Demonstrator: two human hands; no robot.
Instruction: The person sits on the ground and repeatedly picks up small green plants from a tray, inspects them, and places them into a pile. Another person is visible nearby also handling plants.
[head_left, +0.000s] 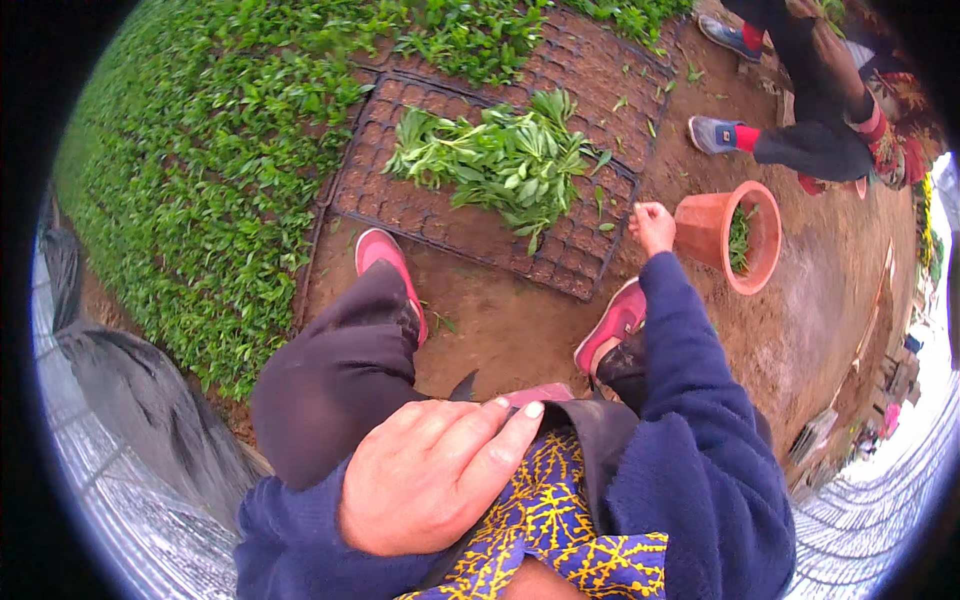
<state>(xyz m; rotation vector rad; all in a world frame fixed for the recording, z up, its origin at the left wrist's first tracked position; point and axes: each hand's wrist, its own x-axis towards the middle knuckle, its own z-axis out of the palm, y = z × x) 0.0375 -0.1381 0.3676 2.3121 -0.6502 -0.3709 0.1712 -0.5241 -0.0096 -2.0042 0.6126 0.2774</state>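
Note:
My left hand (435, 472) lies close below the camera, palm down against the dark cloth at my lap; whether its fingers grip that cloth is hidden. Farther out, my right hand (654, 227) has its fingers curled closed, between the seedling tray and an orange plastic pot (701, 225). Nothing shows clearly in those fingers. Cut leafy seedlings (517, 161) are piled loosely on the black seedling tray (585, 262), whose cells hold brown soil. More green cuttings (740, 240) are inside the pot.
Dense green seedlings (202, 172) grow in trays on the left. A second soil-filled tray (592, 82) adjoins behind. At the upper right another person (817, 127) sits with green leaves in hand. Bare soil (480, 330) lies between my pink shoes (386, 262). Dark sheeting (142, 405) hangs at left.

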